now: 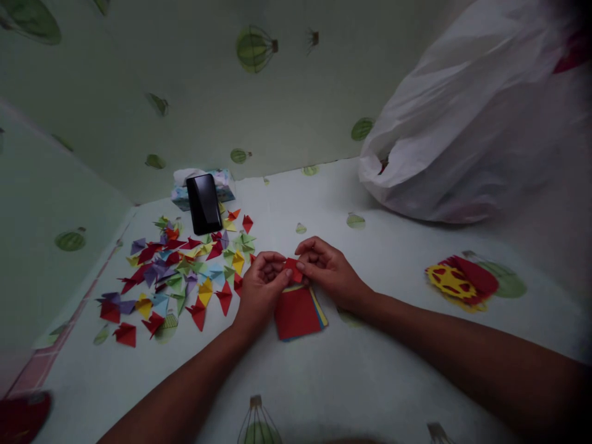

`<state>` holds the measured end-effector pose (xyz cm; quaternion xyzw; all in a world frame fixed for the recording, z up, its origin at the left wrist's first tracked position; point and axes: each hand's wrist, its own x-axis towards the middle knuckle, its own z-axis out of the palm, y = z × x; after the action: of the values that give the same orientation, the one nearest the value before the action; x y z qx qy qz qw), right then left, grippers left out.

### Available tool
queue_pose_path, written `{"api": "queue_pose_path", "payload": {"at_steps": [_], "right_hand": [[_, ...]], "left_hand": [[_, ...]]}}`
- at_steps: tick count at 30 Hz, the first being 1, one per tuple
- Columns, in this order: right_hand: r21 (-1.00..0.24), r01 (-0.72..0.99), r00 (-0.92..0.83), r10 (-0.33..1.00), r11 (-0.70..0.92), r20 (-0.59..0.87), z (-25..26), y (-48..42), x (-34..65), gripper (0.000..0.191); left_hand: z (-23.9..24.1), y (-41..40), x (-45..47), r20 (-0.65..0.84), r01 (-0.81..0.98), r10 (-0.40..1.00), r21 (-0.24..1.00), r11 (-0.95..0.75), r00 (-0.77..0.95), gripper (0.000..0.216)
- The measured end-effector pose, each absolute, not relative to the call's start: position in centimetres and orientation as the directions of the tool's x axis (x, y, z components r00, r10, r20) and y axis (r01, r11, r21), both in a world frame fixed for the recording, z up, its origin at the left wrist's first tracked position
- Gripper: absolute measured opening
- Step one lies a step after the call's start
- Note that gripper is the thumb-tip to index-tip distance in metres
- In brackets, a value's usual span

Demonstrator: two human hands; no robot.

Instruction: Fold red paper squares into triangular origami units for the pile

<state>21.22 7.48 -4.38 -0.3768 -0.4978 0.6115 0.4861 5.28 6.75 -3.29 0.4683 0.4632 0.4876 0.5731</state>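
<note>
Between my two hands is a small folded piece of red paper. My left hand pinches its left side with thumb and fingers. On its right side, the thumb and fingers of my right hand close on it too. Just below lies a stack of square coloured paper, red on top with yellow and blue edges showing. To the left of my left hand, many small folded paper pieces in red, yellow, green, purple and blue are spread over the surface.
A black phone leans on a tissue box at the back left. At the back right stands a large white plastic bag. Red and yellow cut-out shapes lie at the right. Balloon-patterned walls border the surface.
</note>
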Motion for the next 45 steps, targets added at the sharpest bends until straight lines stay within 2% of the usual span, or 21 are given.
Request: {"api": "queue_pose_path", "payload": {"at_steps": [6,20,31,45], "right_hand": [[-0.979,-0.201,-0.236,0.972,-0.033,0.016,-3.99,7.46,21.22,0.011],[-0.976,-0.213,-0.270,0.963,-0.054,0.006,-4.02,7.49,21.38,0.009],[-0.973,-0.221,-0.275,0.961,-0.063,0.001,-3.82,7.34,21.47,0.006],[-0.993,-0.092,-0.245,0.965,0.073,0.094,-3.43,7.13,21.59,0.003]], "left_hand": [[-3.23,6.68,5.22,-0.059,-0.114,0.994,0.991,0.069,0.090,0.026],[-2.89,6.77,5.08,-0.148,-0.141,0.983,0.977,0.162,0.109,0.019],[-3.20,6.91,4.74,-0.105,-0.175,0.986,0.976,0.126,0.128,0.012],[-3.10,6.89,4.43,-0.091,-0.128,0.987,0.986,0.108,0.134,0.002]]}}
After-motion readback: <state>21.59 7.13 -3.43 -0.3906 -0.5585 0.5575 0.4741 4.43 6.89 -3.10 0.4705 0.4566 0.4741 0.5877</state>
